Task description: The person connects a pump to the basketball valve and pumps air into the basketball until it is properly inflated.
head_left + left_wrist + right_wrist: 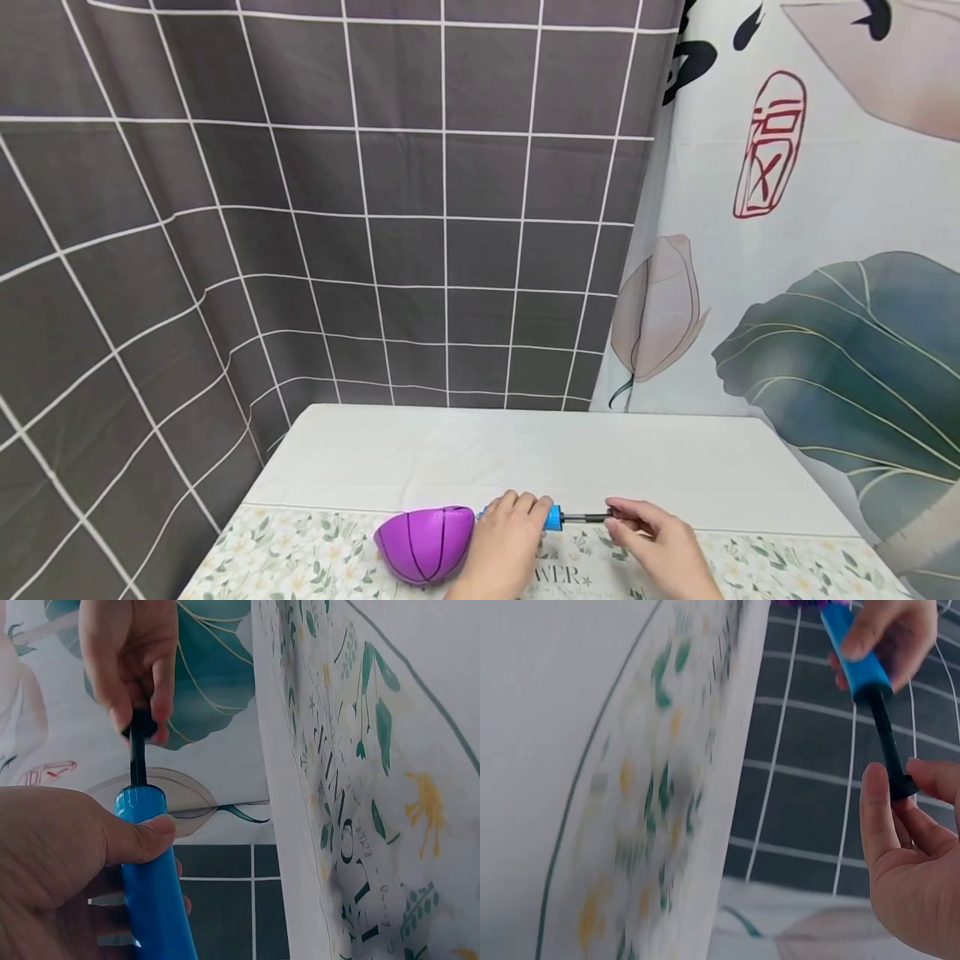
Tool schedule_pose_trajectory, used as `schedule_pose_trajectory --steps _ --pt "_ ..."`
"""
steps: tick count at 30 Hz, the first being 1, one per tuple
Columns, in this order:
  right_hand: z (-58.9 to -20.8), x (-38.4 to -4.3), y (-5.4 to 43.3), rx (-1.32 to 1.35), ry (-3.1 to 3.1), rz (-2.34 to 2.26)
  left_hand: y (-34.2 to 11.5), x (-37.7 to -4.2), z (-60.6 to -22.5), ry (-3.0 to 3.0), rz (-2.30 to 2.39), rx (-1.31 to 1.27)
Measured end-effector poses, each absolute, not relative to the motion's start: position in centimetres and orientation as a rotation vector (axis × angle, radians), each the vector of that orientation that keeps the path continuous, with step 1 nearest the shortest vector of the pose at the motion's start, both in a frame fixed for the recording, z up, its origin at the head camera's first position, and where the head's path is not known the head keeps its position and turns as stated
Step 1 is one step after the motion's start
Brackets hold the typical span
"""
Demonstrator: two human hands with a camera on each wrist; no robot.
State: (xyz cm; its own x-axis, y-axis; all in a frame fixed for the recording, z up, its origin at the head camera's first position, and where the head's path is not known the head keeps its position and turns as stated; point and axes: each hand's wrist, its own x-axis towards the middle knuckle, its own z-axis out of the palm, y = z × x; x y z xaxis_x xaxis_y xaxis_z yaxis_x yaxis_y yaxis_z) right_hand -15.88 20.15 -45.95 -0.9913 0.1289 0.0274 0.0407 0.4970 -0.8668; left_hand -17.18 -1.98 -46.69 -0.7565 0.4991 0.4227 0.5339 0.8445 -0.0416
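Note:
A purple ball with black seam lines, its top sunken in, sits left of centre on the table. Just to its right, my left hand grips the blue barrel of a hand pump; in the left wrist view the thumb lies across the barrel near its end. My right hand pinches the black handle at the end of the pump's rod. The rod is drawn out of the barrel. The end of the pump toward the ball is hidden behind my left hand.
Both hands are over a table with a floral cloth and a plain white strip along the back. A dark gridded curtain hangs behind and to the left, and a leaf-printed curtain on the right.

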Motion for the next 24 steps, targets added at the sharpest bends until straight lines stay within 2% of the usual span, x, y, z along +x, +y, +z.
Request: schedule_pose_trajectory --steps 10,24 --pt "-44.9 -15.3 23.5 -0.266 -2.685 1.496 -2.2 -17.3 -46.1 -2.63 -0.156 -0.769" --pt "-46.3 -15.8 17.3 -0.07 -2.591 1.42 -1.7 -17.2 -46.1 -2.637 -0.029 -0.824"
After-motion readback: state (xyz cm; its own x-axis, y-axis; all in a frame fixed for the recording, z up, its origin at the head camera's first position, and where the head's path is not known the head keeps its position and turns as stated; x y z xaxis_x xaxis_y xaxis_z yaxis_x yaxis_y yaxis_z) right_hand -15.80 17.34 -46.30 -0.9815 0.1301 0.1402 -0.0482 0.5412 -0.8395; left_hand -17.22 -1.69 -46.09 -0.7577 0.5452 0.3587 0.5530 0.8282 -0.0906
